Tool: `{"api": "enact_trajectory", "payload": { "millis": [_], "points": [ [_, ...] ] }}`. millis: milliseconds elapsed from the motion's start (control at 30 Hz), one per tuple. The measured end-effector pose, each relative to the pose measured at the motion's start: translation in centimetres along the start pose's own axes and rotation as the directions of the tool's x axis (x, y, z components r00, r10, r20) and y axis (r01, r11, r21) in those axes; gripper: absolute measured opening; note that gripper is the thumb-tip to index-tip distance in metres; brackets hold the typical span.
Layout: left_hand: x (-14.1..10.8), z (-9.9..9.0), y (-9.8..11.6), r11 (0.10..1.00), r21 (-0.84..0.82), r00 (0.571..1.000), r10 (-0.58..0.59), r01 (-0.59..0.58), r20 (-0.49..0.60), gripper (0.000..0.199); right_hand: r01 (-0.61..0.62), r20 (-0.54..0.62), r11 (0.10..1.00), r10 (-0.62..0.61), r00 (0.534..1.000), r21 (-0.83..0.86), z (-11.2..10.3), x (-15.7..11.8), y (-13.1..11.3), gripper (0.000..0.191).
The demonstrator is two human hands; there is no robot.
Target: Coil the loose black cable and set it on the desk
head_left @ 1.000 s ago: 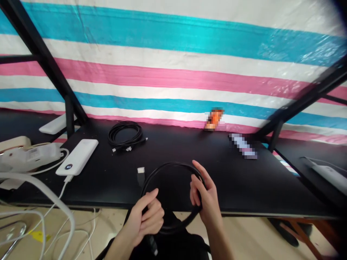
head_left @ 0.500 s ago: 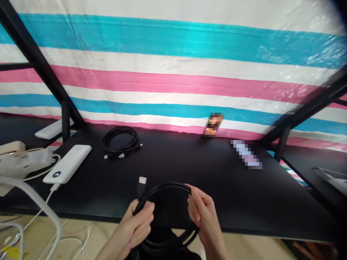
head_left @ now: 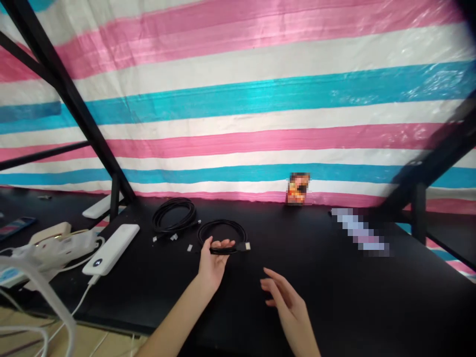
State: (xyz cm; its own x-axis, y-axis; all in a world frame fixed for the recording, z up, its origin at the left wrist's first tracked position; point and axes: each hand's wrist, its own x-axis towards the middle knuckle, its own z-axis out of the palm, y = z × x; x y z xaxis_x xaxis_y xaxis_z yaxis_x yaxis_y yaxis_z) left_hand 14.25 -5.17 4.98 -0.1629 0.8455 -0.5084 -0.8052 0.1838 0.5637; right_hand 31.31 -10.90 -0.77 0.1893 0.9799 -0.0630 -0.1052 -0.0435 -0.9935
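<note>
My left hand (head_left: 214,263), palm up, has its fingers curled under the near side of a coiled black HDMI cable (head_left: 223,251). The coil lies low over the black table, and one plug (head_left: 243,246) points right with its metal end bare. A pale plug end (head_left: 190,248) shows on the coil's left. To the right, my right hand (head_left: 284,295) hovers above the table, fingers loosely apart and holding nothing. Behind and left of the held coil rests another coiled black cable (head_left: 163,229) with light-coloured plug ends.
A white power bank (head_left: 115,248) with a plugged-in cable lies left, beside a white power strip (head_left: 70,248). At the back stands a small blurred orange item (head_left: 298,189); a blurred pale item (head_left: 359,230) lies right. Dark frame bars (head_left: 80,114) slant up at both sides.
My left hand has carried the coiled cable forward from the table's front edge to beside the other coil. My right hand has let go of it. The view has shifted.
</note>
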Motion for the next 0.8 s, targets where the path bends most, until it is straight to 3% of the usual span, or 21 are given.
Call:
{"api": "enact_trajectory", "payload": {
  "millis": [67,167,333,433,500,567,633,667,700,800],
  "points": [
    [1.5,0.5,-0.1,0.993,0.073,0.995,-0.091,0.088,0.035,0.030,0.014,-0.010,1.000,-0.014,1.000,-0.022,-1.7,0.2,0.8,0.048],
    [3.9,1.7,0.1,0.965,0.161,0.972,-0.223,0.208,0.079,0.034,0.049,0.025,0.997,-0.047,0.999,-0.067,-3.2,0.1,1.4,0.048],
    [7.6,4.3,0.7,0.931,0.228,0.937,-0.321,0.285,0.136,0.040,0.133,0.162,0.965,-0.097,0.982,-0.227,-3.0,-0.5,1.6,0.044],
    [7.2,5.3,0.8,0.905,0.307,0.897,-0.374,0.296,0.238,0.051,0.185,0.172,0.940,-0.139,0.975,-0.288,-2.6,-0.5,1.7,0.043],
    [5.2,5.2,0.6,0.852,0.406,0.820,-0.472,0.330,0.324,0.062,0.199,0.164,0.931,-0.155,0.974,-0.306,-2.6,-0.3,1.7,0.045],
    [2.1,3.9,0.1,0.774,0.529,0.702,-0.589,0.348,0.400,0.064,0.212,0.165,0.924,-0.166,0.972,-0.317,-2.8,0.0,1.7,0.048],
    [-1.4,1.2,-0.5,0.673,0.672,0.576,-0.695,0.308,0.431,0.059,0.228,0.176,0.913,-0.177,0.968,-0.338,-3.1,-0.3,1.9,0.050],
    [-3.0,-0.6,-0.7,0.561,0.816,0.481,-0.759,0.140,0.439,0.056,0.231,0.174,0.903,-0.178,0.969,-0.361,-3.3,-0.8,2.2,0.051],
    [-4.6,-2.6,-0.7,0.476,0.877,0.493,-0.749,-0.065,0.442,0.049,0.224,0.165,0.892,-0.171,0.971,-0.394,-3.4,-1.7,2.5,0.051],
    [-7.9,-8.5,0.1,0.357,0.904,0.583,-0.692,-0.236,0.426,0.037,0.087,0.027,0.833,-0.086,0.996,-0.546,-3.3,-5.8,4.2,0.042]
  ]
}}
